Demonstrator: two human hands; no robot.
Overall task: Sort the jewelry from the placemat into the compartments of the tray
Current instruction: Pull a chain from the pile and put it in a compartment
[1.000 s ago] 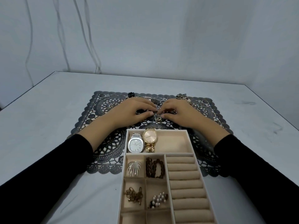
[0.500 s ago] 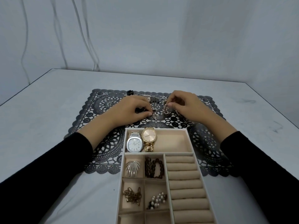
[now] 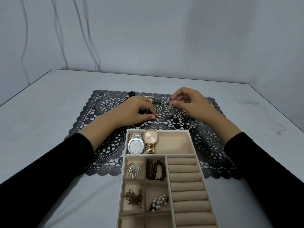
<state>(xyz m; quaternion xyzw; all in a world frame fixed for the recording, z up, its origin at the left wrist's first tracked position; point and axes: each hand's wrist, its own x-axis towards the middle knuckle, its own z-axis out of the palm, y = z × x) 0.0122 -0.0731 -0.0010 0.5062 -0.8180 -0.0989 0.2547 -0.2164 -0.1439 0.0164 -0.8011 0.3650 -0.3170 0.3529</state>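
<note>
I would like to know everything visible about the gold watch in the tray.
The gold watch has a round, pinkish-gold dial, a bezel that looks studded, and a metal link band. It lies face up in the wide far compartment of the tray, just right of the silver watch, its far band end on the rim.

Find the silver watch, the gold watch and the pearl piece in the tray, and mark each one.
silver watch (image 3: 136, 146): head view, centre of its white dial.
gold watch (image 3: 150, 139): head view, centre of its round dial.
pearl piece (image 3: 158, 202): head view, middle of its pearl cluster.
</note>
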